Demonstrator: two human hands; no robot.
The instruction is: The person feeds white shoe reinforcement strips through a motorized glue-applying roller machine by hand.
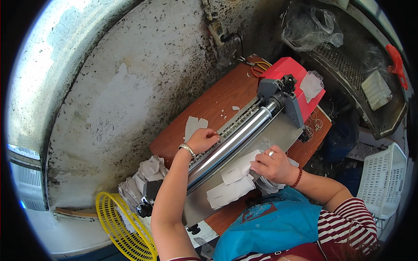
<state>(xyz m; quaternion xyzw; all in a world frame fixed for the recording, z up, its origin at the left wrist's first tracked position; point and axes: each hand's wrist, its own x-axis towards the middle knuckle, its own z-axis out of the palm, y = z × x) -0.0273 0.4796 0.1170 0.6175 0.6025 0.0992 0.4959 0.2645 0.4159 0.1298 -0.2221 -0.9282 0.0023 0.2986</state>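
Observation:
My left hand (203, 140), with a bracelet at its wrist, reaches over to the far side of a long shiny steel roller (235, 140). Its fingers are curled together beside the roller's toothed bar; what they pinch, if anything, is hidden. On the near side, my right hand (275, 166) has its fingertips closed on the end of a flat white printed piece (240, 168). A second white piece (230, 192) lies just below, on the machine's metal feed plate (201, 209). More white pieces show partly under my right hand. Whether they are paper or cloth I cannot tell.
The machine's red housing (285, 69) stands at the far right end of the brown table (217, 100). White scraps (194, 126) and yellow-handled pliers (259, 65) lie on the tabletop. A yellow basket (126, 230) is at lower left, a white crate (383, 180) at right.

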